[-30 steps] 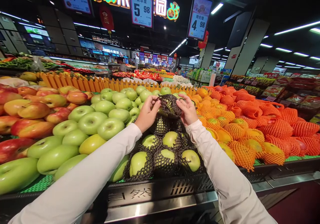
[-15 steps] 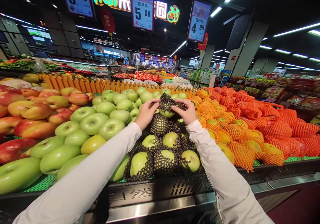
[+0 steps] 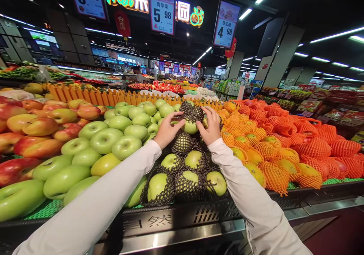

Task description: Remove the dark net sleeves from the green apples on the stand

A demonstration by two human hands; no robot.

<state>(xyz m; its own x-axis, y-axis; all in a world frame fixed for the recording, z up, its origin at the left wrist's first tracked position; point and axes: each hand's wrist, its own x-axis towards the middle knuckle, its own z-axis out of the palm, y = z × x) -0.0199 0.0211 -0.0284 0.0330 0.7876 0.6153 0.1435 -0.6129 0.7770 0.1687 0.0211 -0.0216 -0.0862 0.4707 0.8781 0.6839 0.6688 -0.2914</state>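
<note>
A green apple (image 3: 190, 127) sits on top of the pile of netted apples, its upper part under a black foam net (image 3: 191, 110) and its near lower side bare. My left hand (image 3: 168, 129) holds it from the left, thumb at its side and fingers by the net. From the right my right hand (image 3: 209, 126) grips the same apple, thumb against its side and fingers at the net's edge. Just below, a netted apple (image 3: 182, 144) and several more green apples in black nets fill the front of the display.
Bare green apples (image 3: 106, 140) lie to the left, with red-yellow apples (image 3: 41, 126) beyond them. Oranges in orange nets (image 3: 267, 151) and fruit in red nets (image 3: 315, 141) are on the right. A metal front edge (image 3: 170, 219) and a low orange fence (image 3: 85, 94) bound the display.
My fingers have moved apart, and the right ones have shifted outward. The black net is spread wider over the apple's top, and more of the apple's near side shows.
</note>
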